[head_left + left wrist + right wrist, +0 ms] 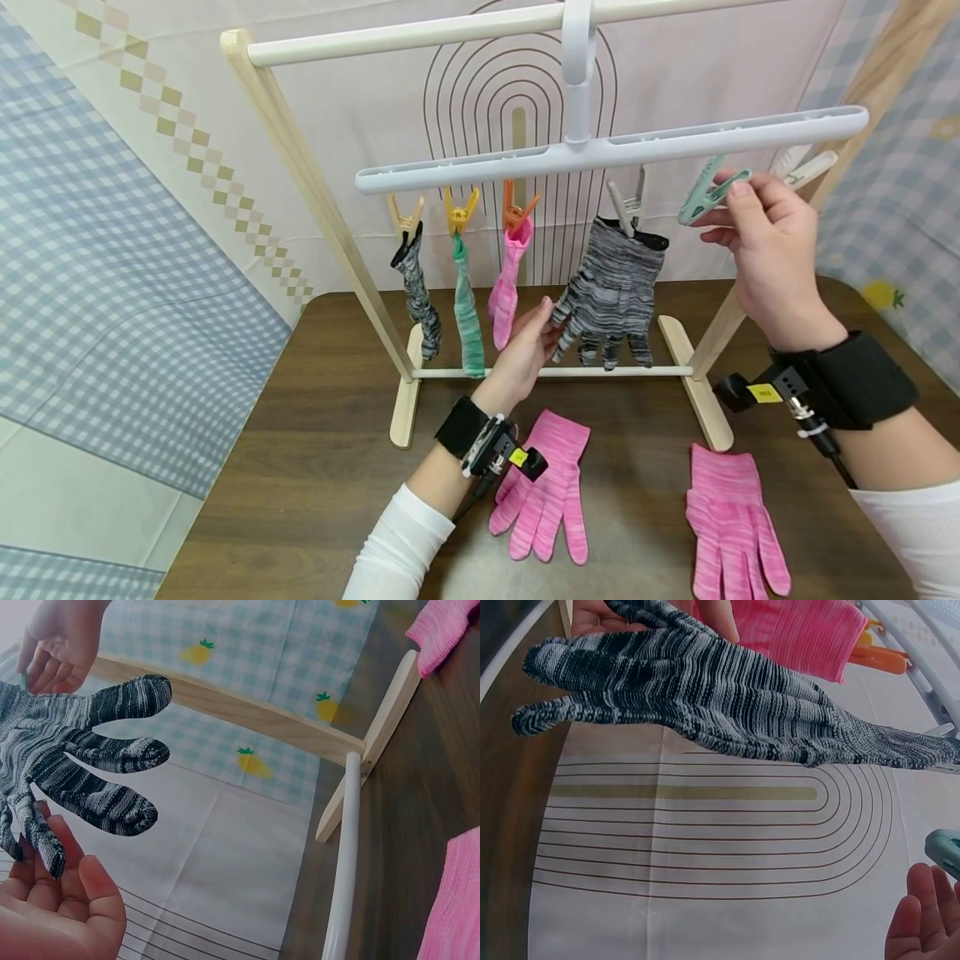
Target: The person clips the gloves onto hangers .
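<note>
A black-and-grey striped knit glove (611,287) hangs by its cuff from a grey clothespin (628,204) under the white hanger (615,152). Just right of it, my right hand (772,242) pinches a mint-green clothespin (705,198) by its handle end, below the hanger bar. My left hand (521,358) is beside the glove's finger ends; the left wrist view puts those fingers (71,855) under a glove finger, thumb apart and relaxed. In the right wrist view only part of the right hand (922,922) shows, near the mint-green clothespin (945,851).
Black-and-grey, green and pink gloves (512,283) hang edge-on at the left from beige, yellow and orange clothespins (517,215). A white clothespin (813,169) is behind my right hand. Two pink gloves (551,487) lie on the brown table (300,492). A wooden rack (322,200) carries the hanger.
</note>
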